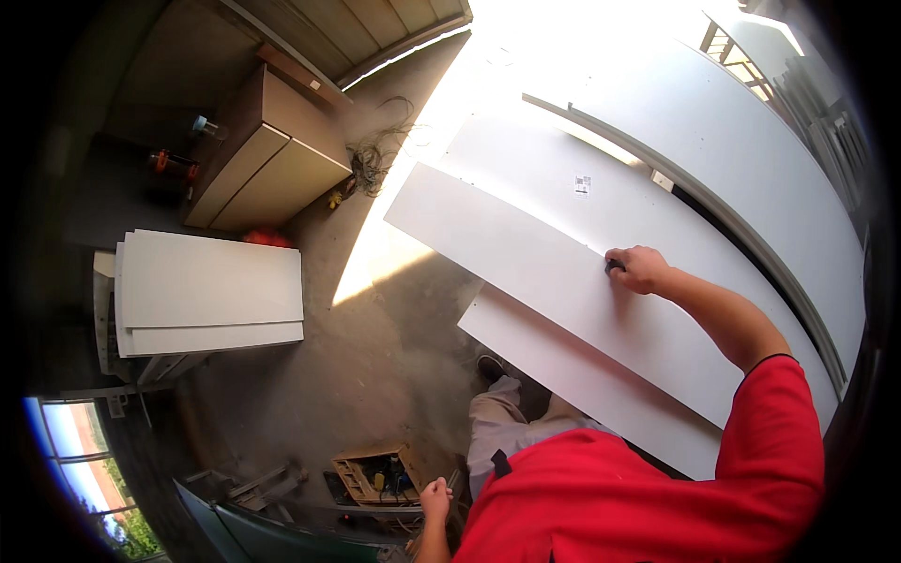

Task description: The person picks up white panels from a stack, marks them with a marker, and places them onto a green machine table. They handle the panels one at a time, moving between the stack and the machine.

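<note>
My right hand (640, 270) reaches out over a long white panel (507, 220). Its fingers are closed round a small dark object (615, 266), whose kind I cannot make out, at the panel's surface. Under this panel, a second white panel (554, 352) sticks out on the near side, and a wider white board (526, 145) with a small printed label (583, 185) lies beyond it. Low in the view, my left hand (436, 499) hangs by my side with curled fingers; whatever they may hold is hidden. It is nearest to a wooden box (352, 464) of tools.
More white boards (732, 141) lie at the far right, behind a long grey edge. At left, white panels (216, 281) are stacked on a stand. A brown cabinet (272, 159) stands behind them, with tangled cord (375, 159) on the floor beside it. A window (89, 450) is lower left.
</note>
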The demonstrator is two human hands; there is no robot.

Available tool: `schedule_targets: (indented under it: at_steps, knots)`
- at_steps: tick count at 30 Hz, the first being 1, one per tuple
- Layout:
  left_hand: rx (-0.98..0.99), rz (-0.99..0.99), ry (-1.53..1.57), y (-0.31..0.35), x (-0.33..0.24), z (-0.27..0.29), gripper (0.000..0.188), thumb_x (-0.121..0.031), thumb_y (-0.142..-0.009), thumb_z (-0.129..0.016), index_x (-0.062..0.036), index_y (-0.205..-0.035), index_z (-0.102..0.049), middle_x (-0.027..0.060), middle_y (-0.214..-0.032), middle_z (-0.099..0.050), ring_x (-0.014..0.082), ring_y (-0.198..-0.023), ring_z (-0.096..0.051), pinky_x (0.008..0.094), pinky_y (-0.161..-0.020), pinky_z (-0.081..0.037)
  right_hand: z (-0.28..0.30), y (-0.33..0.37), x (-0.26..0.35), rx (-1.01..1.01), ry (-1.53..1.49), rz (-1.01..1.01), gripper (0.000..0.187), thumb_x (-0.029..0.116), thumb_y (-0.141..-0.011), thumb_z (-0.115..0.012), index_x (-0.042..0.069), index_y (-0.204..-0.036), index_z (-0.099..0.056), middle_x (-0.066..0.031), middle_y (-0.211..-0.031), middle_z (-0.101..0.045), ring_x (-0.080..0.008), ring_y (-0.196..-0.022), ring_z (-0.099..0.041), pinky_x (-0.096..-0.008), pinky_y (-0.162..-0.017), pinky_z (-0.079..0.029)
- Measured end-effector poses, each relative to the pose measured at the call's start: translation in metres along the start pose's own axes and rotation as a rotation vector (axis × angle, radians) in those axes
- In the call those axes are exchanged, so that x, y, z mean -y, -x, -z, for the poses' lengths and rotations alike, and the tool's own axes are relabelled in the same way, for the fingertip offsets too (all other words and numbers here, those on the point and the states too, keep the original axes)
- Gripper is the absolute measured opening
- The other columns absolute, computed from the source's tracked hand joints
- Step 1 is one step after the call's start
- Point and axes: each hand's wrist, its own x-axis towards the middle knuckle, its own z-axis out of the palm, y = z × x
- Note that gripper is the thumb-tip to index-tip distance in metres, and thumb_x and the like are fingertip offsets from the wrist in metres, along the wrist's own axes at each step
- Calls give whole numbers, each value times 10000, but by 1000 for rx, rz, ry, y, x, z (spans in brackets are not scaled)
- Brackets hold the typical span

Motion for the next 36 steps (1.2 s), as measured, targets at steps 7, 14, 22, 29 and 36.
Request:
schedule_targets:
  at_steps: [7, 14, 22, 29, 36]
  knots:
    - [-14, -32, -91, -144, -64, 57, 376, -333, -934, -617, 19, -810, -665, 64, -668, -641, 127, -552, -574, 288, -518, -451, 39, -130, 130, -15, 27, -19, 390, 266, -838, -514, 148, -1190, -635, -139, -1039, -689, -340, -976, -638, -431, -849, -500]
    - [36, -54, 7, -261, -220, 158, 319, -266, -984, -548, 37, -953, -647, 63, -699, -626, 130, -565, -563, 291, -564, -470, 71, -263, 248, -23, 28, -20, 364, 247, -832, -496, 132, -1142, -648, -153, -1020, -685, -356, -956, -636, -449, -826, -502]
    - [36, -121, 32, -349, -346, 219, 308, -253, -981, -555, 43, -962, -642, 53, -683, -615, 113, -546, -545, 273, -547, -466, 96, -313, 315, 18, 4, -77, 342, 258, -842, -502, 118, -1117, -648, -155, -1005, -687, -346, -948, -641, -448, -816, -502]
    - [237, -158, -272, -377, -446, 176, 293, -243, -950, -605, 32, -1037, -660, 41, -725, -645, 104, -600, -582, 263, -584, -482, 89, -325, 311, 52, -14, -93, 349, 264, -847, -510, 138, -1147, -636, -143, -966, -696, -344, -918, -650, -453, -798, -505]
    - [634, -554, -182, -319, -665, 69, 324, -255, -955, -618, 30, -1110, -631, 37, -792, -652, 97, -729, -593, 246, -653, -481, 108, -309, 390, -4, -253, 98, 492, 305, -894, -536, 152, -1358, -484, -161, -963, -682, -355, -856, -655, -460, -725, -518]
